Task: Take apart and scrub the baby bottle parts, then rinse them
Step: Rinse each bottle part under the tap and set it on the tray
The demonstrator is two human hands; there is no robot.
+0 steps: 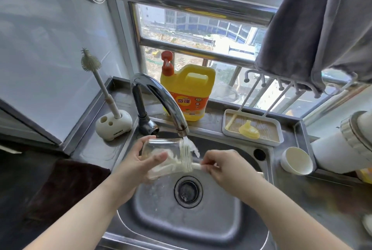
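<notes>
- Left hand (138,161) grips clear glass bottle body (167,159) under curved chrome faucet (161,99); right hand (223,167) pinches cream brush handle (196,166).
- Yellow nipple (249,129) right of faucet, already detached; rinsing apparently remains.

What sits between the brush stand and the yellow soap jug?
In the head view, the tap stands between the brush stand and the soap jug.

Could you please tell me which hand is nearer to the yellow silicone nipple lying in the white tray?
Right. The right hand is over the sink, below and left of the yellow silicone nipple in the white tray; the left hand holds the clear bottle farther left.
</notes>
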